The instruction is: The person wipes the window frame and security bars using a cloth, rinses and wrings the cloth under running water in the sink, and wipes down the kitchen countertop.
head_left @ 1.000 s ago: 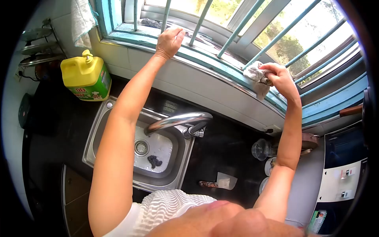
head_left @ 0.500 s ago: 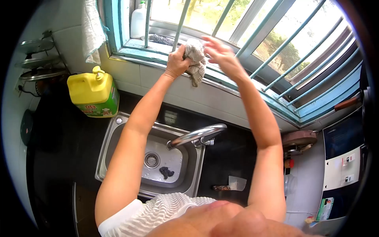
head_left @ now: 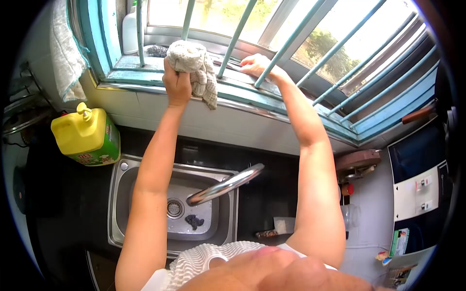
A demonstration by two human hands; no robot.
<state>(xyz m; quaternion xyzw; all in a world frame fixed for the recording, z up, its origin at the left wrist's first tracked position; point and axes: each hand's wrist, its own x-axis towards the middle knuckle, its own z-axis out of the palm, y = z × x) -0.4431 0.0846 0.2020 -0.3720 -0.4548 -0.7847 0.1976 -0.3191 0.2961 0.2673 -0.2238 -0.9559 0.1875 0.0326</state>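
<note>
A bunched, checked grey-beige cloth [head_left: 204, 80] is in my left hand [head_left: 177, 86], which is closed around it in front of the window bars. The cloth's lower end hangs over the front edge of the blue windowsill [head_left: 131, 75]. My right hand [head_left: 256, 65] reaches between the bars to the sill, its fingers drawn together at one end of a thin, dark, narrow object [head_left: 229, 63] lying there. What exactly the fingertips pinch is too small to make out. A dark scouring pad [head_left: 157, 51] lies on the sill left of the cloth.
Below my arms is a steel sink [head_left: 223, 213] with a curved faucet [head_left: 225, 185] and a dark scrap [head_left: 194, 221] in the basin. A yellow-green pump jug [head_left: 87, 136] stands on the black counter at left. Blue window bars [head_left: 238, 36] stand upright along the sill.
My left hand has shifted left with the cloth. My right hand has come down from in front of the bars and gone between them to the sill. The whole view has moved slightly.
</note>
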